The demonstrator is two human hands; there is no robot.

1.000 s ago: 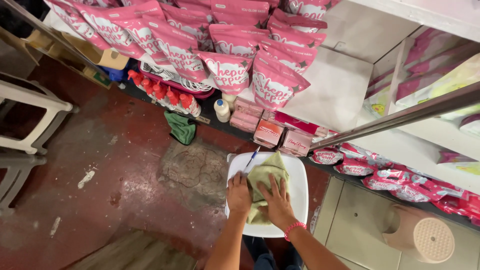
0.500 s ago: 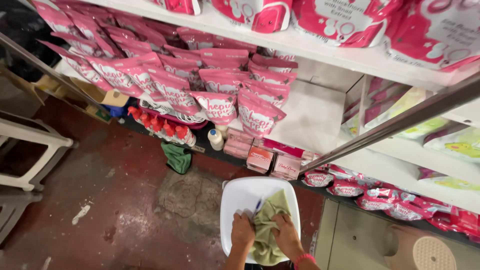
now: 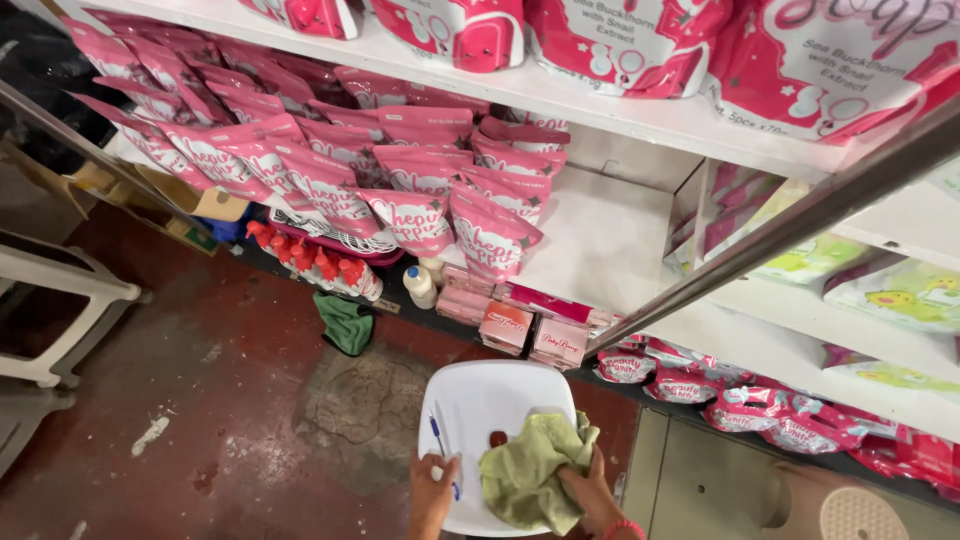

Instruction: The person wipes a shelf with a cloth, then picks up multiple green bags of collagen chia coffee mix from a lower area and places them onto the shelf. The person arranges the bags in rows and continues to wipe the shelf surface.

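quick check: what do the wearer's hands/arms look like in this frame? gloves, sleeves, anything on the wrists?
Both hands are bare, with no gloves. The left hand shows bare to the frame edge, with no sleeve or wrist item visible. The right hand has a thin pink-red band around the wrist; no sleeve shows there either. Only the hands and wrists are in view at the bottom edge.
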